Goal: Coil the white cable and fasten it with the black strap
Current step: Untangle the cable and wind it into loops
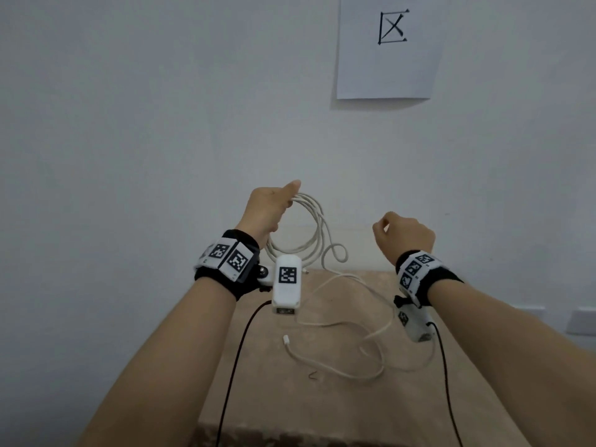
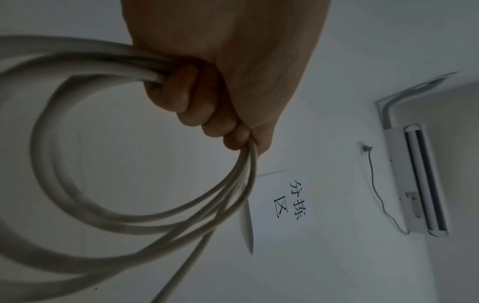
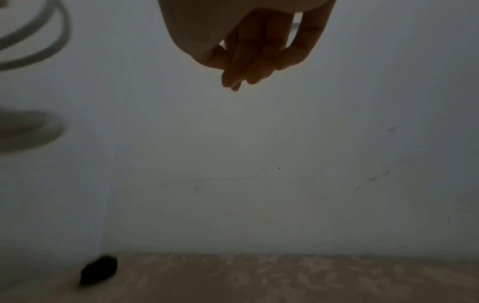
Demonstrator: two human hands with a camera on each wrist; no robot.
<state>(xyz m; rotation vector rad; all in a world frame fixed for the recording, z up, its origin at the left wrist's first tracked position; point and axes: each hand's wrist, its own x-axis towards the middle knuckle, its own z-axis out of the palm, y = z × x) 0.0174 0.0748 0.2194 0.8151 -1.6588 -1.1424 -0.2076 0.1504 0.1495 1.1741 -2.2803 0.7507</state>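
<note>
My left hand (image 1: 271, 208) is raised above the table and grips several loops of the white cable (image 1: 317, 227) in its curled fingers (image 2: 181, 92). The coil (image 2: 51, 184) hangs below the fist. The cable's loose tail runs down onto the table and ends in a white connector (image 1: 286, 339). My right hand (image 1: 403, 233) hovers to the right of the coil, apart from it. Its fingers (image 3: 254, 61) hang loosely together and hold nothing. A dark blurred object (image 3: 98, 270), perhaps the black strap, lies on the table by the wall.
The beige patterned table (image 1: 322, 408) ends at a white wall. A paper sign (image 1: 387, 46) hangs on that wall. A small dark bent piece (image 1: 312, 375) lies near the cable's tail. Black camera leads (image 1: 232, 366) trail from both wrists. An air conditioner (image 2: 414, 180) is mounted high up.
</note>
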